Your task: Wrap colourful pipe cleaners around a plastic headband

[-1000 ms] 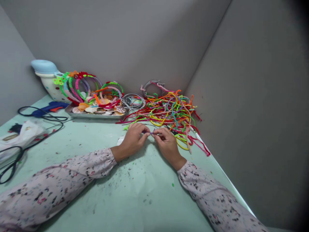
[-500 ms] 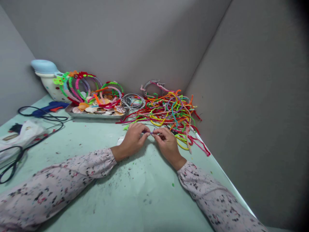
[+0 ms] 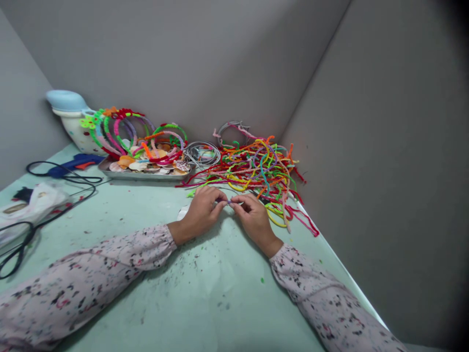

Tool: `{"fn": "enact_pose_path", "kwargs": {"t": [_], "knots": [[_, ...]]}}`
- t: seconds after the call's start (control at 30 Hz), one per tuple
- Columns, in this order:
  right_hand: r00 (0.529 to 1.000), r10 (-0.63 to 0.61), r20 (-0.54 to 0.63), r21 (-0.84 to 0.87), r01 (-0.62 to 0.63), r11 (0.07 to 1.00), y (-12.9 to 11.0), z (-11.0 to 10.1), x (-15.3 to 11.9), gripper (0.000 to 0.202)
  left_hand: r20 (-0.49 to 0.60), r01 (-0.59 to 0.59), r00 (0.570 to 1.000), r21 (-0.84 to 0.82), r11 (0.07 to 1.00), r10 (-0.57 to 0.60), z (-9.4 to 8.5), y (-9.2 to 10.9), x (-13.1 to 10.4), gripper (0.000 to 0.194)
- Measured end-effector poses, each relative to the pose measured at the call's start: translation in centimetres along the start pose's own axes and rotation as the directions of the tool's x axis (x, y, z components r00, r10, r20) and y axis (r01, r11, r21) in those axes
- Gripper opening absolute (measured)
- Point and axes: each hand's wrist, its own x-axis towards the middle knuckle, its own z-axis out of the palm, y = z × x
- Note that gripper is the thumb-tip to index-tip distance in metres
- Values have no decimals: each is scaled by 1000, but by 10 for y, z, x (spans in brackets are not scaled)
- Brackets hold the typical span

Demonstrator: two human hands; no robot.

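Between the fingertips of both hands shows a short bit of purple pipe cleaner (image 3: 229, 202); most of it is hidden by the fingers. My left hand (image 3: 205, 209) pinches it from the left, thumb against the fingers. From the right, my right hand (image 3: 253, 215) pinches it too, fingers curled. The two hands nearly meet just above the table, in front of a tangled heap of coloured pipe cleaners (image 3: 252, 164). A small white piece (image 3: 182, 212) lies partly hidden behind my left wrist.
A metal tray (image 3: 146, 176) holds shells, with fuzzy coloured hoops (image 3: 126, 128) over it. Beside it lie coiled grey wire hoops (image 3: 202, 153). At the left are a white container with a blue lid (image 3: 68, 101), a black cable (image 3: 78, 182) and a plastic bag (image 3: 42, 205). Grey walls stand behind and right.
Both hands keep their pinch in nearly the same place. The right fingertips have shifted very slightly left, and less purple shows between the hands.
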Motion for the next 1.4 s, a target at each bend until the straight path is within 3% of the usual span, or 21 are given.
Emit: {"fn": "enact_pose_path", "kwargs": {"t": [0.43,1.17,1.4], "knots": [[999,-29,-34,-22,29,999,1,1,0,10,-4,-2,1000,1,1000,2,0,1,0,8],[996,-23,85,-122,33,992,-2,-2,1,6,6,-40,999,44,998,40,1,0,-1,8],[994,36,99,-16,-34,999,1,-2,0,12,2,-24,1000,43,999,24,0,1,0,8]]}}
